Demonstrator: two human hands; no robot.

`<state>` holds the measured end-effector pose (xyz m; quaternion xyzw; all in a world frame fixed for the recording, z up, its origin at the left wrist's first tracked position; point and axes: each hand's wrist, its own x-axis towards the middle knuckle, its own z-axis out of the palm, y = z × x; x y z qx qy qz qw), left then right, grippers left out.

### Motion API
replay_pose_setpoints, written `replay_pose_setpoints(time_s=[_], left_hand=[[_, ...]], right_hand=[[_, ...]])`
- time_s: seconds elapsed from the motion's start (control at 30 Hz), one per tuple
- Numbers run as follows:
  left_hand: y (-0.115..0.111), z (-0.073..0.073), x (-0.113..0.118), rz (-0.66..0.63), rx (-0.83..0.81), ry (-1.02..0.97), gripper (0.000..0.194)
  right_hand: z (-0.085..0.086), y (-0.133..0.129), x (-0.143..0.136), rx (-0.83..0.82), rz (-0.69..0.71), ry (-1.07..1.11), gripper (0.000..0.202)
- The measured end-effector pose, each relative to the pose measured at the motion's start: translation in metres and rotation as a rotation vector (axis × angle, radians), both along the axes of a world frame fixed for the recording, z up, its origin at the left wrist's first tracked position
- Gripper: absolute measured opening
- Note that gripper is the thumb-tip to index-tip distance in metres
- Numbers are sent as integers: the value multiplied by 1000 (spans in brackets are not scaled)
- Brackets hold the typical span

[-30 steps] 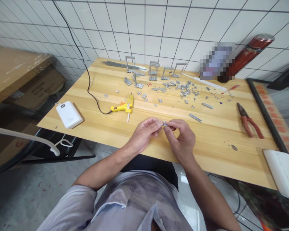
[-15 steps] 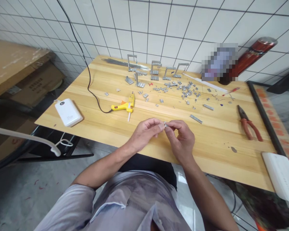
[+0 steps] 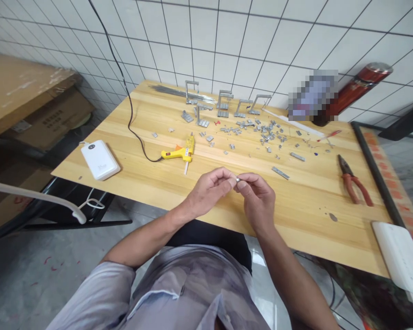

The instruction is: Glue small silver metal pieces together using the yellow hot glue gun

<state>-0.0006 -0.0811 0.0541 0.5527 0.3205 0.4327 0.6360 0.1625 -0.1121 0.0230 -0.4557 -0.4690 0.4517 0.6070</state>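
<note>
Both hands meet above the front of the wooden table (image 3: 151, 183), fingertips nearly touching. Between them is a small grey metal piece (image 3: 237, 179), mostly covered by the fingers. My left hand (image 3: 211, 190) pinches its left side with thumb and forefinger. From the right, my right hand (image 3: 259, 198) pinches the same piece. Beyond the hands lie many loose grey metal pieces (image 3: 268, 134) in a scattered heap. A flat grey strip (image 3: 280, 173) rests just right of the hands. Farther back stand several grey metal frames (image 3: 223, 101) on slatted bases.
A yellow glue gun (image 3: 179, 153) lies left of the hands, its black cord (image 3: 130, 107) running up the wall. Red-handled pliers (image 3: 354, 183) and a white box (image 3: 397, 254) are at the right. A white power bank (image 3: 99, 159) sits left; a red flask (image 3: 358, 94) leans behind.
The fingertips have closed further over the small metal piece, and less of it shows. My right hand has shifted slightly left. The camera view has tilted a little.
</note>
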Motion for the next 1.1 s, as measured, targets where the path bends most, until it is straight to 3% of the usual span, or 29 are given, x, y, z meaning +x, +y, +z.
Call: replay_pose_setpoints(time_s=[0.3,0.47,0.6,0.77,0.9,1.0,1.1], left_hand=[[0,0,-1,-59,122,58,26],[8,-2,1,-61,1,28,30],[25,-3,-3,43,-44,8,35],[71,14,-39,258,105,159,30],[126,35,-91,523,263,535,16],[164,38,-127,661,289,871,11],[191,29,-149,584,269,1126,10]], right_hand=[[9,3,0,-75,3,121,16],[21,10,3,-156,0,245,19],[28,20,16,-144,-31,233,17],[36,43,38,-113,-75,122,16],[36,61,51,-144,-91,26,16],[27,68,56,-178,-89,-19,18],[15,68,60,-213,-81,-39,20]])
